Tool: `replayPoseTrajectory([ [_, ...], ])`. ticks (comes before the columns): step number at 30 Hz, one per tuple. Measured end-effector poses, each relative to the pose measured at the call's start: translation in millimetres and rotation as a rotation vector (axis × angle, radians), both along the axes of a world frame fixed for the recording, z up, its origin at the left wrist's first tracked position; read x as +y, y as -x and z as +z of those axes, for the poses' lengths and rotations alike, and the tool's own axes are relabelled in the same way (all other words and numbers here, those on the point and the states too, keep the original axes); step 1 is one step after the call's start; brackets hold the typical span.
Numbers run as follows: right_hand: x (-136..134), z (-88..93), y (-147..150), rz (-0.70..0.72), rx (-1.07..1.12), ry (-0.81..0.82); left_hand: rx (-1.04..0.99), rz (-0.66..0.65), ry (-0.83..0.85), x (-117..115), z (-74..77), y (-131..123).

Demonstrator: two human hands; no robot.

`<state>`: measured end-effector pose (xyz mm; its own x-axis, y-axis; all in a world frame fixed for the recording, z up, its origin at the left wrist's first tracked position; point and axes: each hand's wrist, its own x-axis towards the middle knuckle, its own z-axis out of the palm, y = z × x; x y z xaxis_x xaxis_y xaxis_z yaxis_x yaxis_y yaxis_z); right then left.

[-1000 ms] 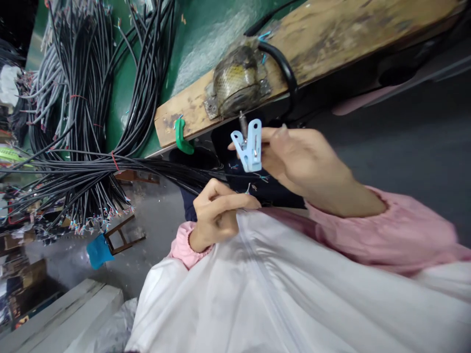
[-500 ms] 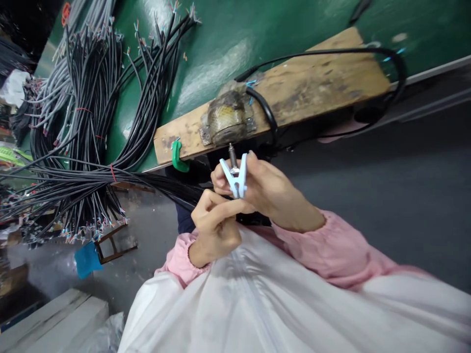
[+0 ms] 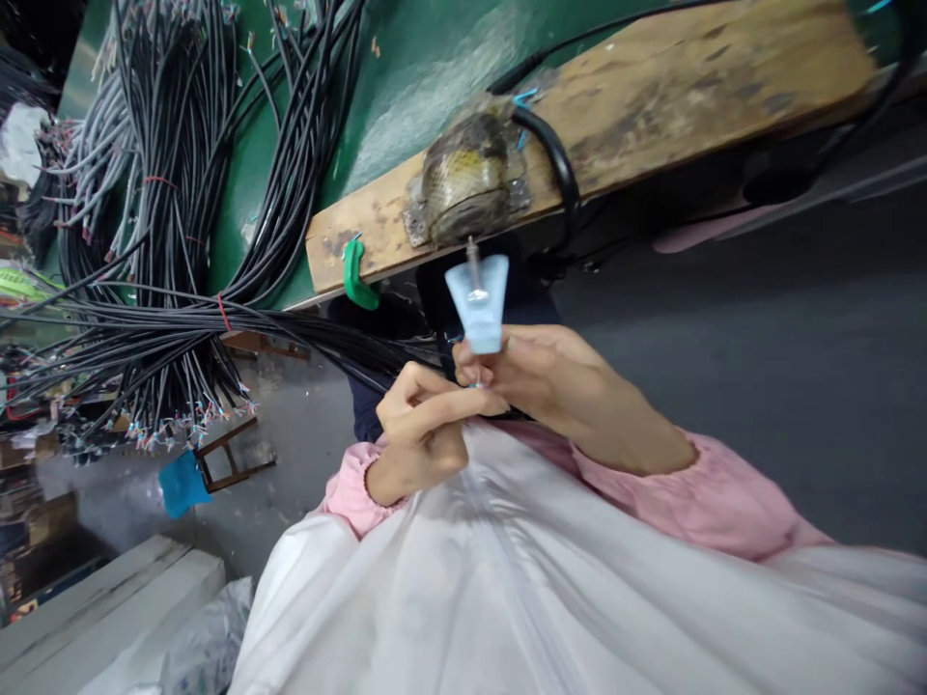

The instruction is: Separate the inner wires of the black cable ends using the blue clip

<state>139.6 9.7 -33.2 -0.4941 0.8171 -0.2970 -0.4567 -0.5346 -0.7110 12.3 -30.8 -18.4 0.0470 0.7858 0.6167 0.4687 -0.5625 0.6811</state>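
Note:
A light blue clothespin [image 3: 478, 314] is fixed on the metal shaft [image 3: 473, 253] of a small taped-up motor [image 3: 467, 179]. Its outline is smeared into a cone, as if it were spinning. Just below it, my left hand [image 3: 427, 420] is closed around the end of a black cable, mostly hidden by the fingers. Thin wire ends [image 3: 478, 383] show between both hands. My right hand [image 3: 536, 372] is closed, its fingertips pinching at these wires right beneath the clothespin.
The motor sits on a wooden plank [image 3: 688, 97] along the green table's [image 3: 412, 87] edge. A green hook [image 3: 357, 275] hangs from the plank. Bundles of black cables [image 3: 174, 174] lie at left, some running toward my lap. A blue-seated stool [image 3: 184, 483] stands on the floor.
My right hand has let go of the clothespin and moved down to the wires. The clothespin has turned from a sharp V into a blurred cone. My view has shifted closer to the motor.

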Motion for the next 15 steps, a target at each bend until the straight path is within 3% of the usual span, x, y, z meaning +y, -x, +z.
replayPoseTrajectory([
  [3, -8.7, 6.4, -4.9, 0.049, -0.063, -0.102, 0.039, -0.022, 0.037, -9.8, -4.8, 5.1],
  [7, -18.1, 0.4, -13.1, -0.006, -0.129, -0.216, 0.033, -0.054, 0.094, -33.4, -14.7, 21.4],
  [9, -22.0, -5.6, -17.6, -0.073, -0.183, -0.203, -0.042, 0.124, 0.127, -47.6, -24.7, 36.6],
  [12, -26.7, -12.9, -22.9, -0.181, -0.250, -0.156, -0.230, 0.591, 0.320, -62.9, -48.7, 64.0],
  [13, -28.1, -14.3, -24.2, -0.195, -0.279, -0.150, -0.291, 0.676, 0.405, -64.6, -58.6, 72.6],
  [15, -30.4, -15.6, -25.9, -0.190, -0.342, -0.161, -0.327, 0.698, 0.492, -61.5, -79.2, 86.3],
])
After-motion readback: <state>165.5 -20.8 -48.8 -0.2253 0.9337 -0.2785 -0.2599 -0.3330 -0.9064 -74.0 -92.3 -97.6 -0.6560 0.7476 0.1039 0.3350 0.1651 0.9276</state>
